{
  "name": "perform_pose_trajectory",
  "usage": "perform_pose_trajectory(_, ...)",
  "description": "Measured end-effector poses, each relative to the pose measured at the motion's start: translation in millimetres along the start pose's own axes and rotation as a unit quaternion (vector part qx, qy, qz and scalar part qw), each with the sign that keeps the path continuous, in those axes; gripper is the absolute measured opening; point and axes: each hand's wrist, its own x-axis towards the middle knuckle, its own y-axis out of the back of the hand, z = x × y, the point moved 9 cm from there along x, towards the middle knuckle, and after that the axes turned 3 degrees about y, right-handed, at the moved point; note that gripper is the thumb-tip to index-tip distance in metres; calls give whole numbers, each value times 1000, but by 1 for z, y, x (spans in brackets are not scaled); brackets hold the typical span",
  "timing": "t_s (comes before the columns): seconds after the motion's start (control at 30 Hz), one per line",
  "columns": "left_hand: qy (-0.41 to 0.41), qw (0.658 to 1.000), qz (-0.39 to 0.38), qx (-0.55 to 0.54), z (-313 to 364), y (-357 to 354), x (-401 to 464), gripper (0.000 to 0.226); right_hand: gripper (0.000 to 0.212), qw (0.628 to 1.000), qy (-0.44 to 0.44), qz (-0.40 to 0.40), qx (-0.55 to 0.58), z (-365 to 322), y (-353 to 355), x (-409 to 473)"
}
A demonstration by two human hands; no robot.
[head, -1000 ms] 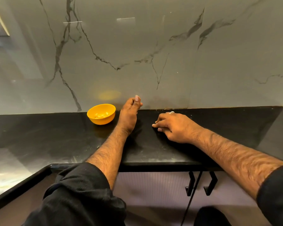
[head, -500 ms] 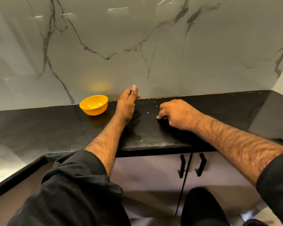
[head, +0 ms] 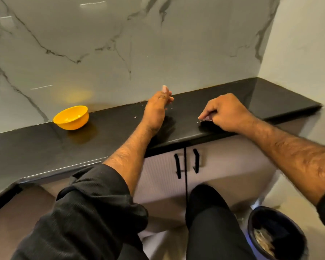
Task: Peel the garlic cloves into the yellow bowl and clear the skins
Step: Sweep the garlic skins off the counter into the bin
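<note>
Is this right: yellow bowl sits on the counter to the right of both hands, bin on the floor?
Not quite. In the head view the yellow bowl is left of both hands, beyond the left hand. It does sit on the counter, and the bin is on the floor.

Soft, even indoor light. Streaks of glare sit on the marble wall (head: 120, 44), and the black counter (head: 36, 147) mirrors it. Wide-angle bending and slight blur show toward the edges.
</note>
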Motion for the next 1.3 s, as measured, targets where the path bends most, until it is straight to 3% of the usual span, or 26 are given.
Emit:
perform_pose_trajectory(0.13,-37,995,-82,37,27,-81,-19,81,31,976,-153,80,135,62,33,-65)
perform_pose_trajectory(0.3,-118,976,-182,18,59,-171,-63,72,32,942,-224,157,196,100,61,-147)
perform_pose_trajectory(0.4,-153,964,-217,1,59,-220,-92,64,34,928,-272,163,197,122,60,-195)
perform_pose_trajectory(0.57,-114,945,-307,22,10,-306,-136,54,26,895,-366,167,191,170,30,-284)
perform_pose_trajectory(0.67,-45,942,-328,51,-44,-348,-148,68,22,875,-413,162,194,207,-2,-329)
perform_pose_trajectory(0.73,0,938,-338,75,-83,-373,-154,66,23,861,-448,144,191,233,-35,-360)
perform_pose_trajectory(0.87,81,923,-371,67,-137,-411,-168,35,29,861,-485,63,140,281,-106,-409)
perform_pose_trajectory(1.0,96,903,-397,132,-173,-438,-165,48,18,852,-517,-19,82,319,-167,-439)
perform_pose_trajectory(1.1,137,880,-425,160,-213,-455,-164,55,22,842,-534,-70,23,341,-209,-445)
perform_pose_trajectory(1.2,160,883,-412,160,-252,-467,-159,47,37,797,-585,-140,54,363,-260,-458)
perform_pose_trajectory(1.3,165,879,-407,188,-274,-476,-153,46,39,771,-601,-190,90,373,-298,-464)
